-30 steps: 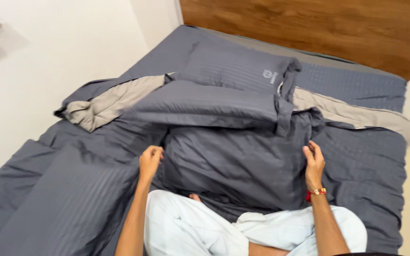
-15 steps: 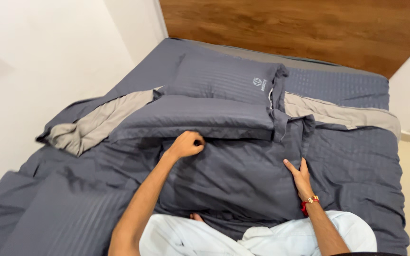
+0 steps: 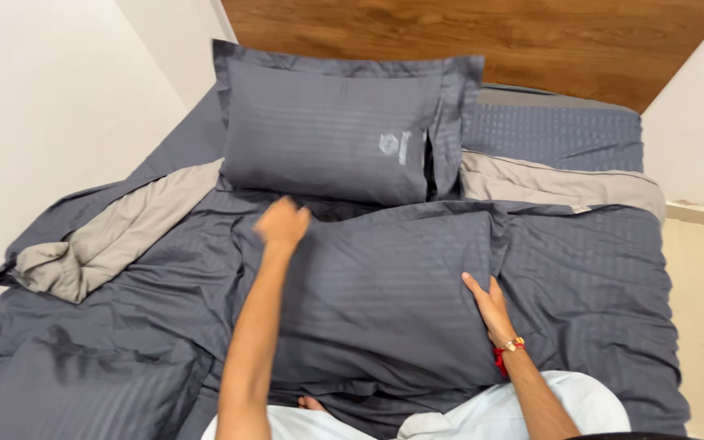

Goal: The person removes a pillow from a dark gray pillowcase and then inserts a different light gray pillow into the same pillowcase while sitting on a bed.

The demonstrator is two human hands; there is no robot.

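A dark grey striped pillow (image 3: 376, 293) lies flat on the bed in front of my crossed legs. My right hand (image 3: 489, 305) rests flat on its right edge with the fingers spread; a red thread band is on that wrist. My left hand (image 3: 281, 224) is blurred by motion at the pillow's far left corner, its fingers curled with nothing visible in them. Just beyond it a second matching pillow (image 3: 327, 130) stands upright against the wooden headboard (image 3: 466, 37).
A dark grey duvet (image 3: 596, 277) covers the bed, its light grey underside (image 3: 116, 236) folded back at left and right. A third pillow (image 3: 67, 391) lies at the bottom left. White walls (image 3: 50, 106) close in on both sides.
The far pillow now stands upright against the headboard instead of lying flat. My left hand has moved slightly left and forward; my right hand stays on the near pillow. The view shifted forward.
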